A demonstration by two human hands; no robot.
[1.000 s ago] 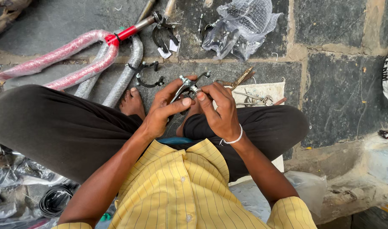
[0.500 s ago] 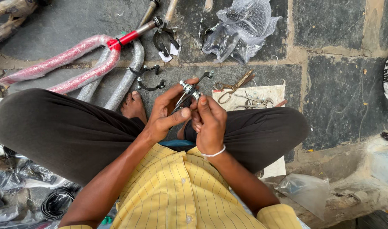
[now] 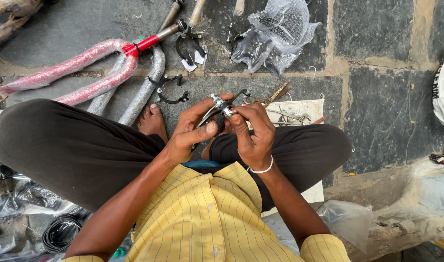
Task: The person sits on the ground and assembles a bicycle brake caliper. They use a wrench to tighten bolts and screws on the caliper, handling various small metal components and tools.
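Observation:
I sit cross-legged on a stone floor in a yellow striped shirt and dark trousers. My left hand (image 3: 190, 131) and my right hand (image 3: 255, 133) meet above my lap, both gripping a small black and silver bicycle brake caliper (image 3: 221, 107). The left thumb and fingers pinch its lower arm; the right fingers press on its bolt end. A white band circles my right wrist.
Red wrapped bicycle frame tubes (image 3: 81, 73) and grey wrapped tubes (image 3: 144, 90) lie at the upper left. Loose black brake calipers (image 3: 169, 90) rest beside my foot. A bubble-wrap bag of parts (image 3: 280, 34) lies ahead. Pliers (image 3: 275, 94) and small parts sit on white cloth (image 3: 304, 109).
My hands have stayed together on the brake caliper, with the right hand shifting its fingers slightly on the part. The view has moved a little.

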